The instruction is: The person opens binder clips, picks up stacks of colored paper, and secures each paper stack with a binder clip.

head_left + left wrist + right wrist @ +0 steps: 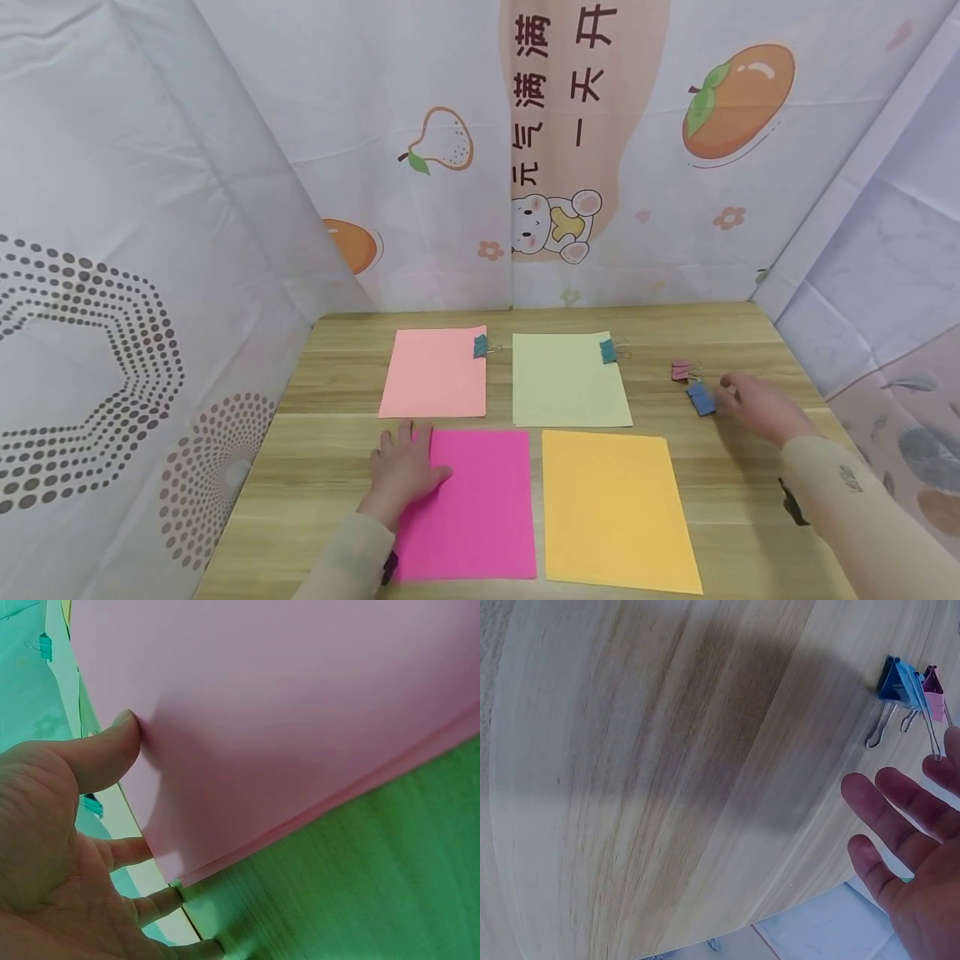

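My left hand [405,471] is at the upper left corner of a stack of bright pink paper [480,508]. Its thumb [112,754] lies over the sheets while the spread fingers reach past their edge onto the table. At the right, my right hand [761,408] is by a blue binder clip [701,398]. One fingertip meets the end of the clip's wire handle [934,742]; the thumb is mostly out of frame, so a pinch cannot be confirmed. A pink binder clip [682,371] lies just beyond the blue one.
Yellow-orange paper [618,508] lies right of the bright pink stack. Behind are light pink paper [435,375] and pale green paper [570,383], each with a teal binder clip [608,351] at its upper right corner. A printed curtain [450,250] hangs behind the wooden table [300,467].
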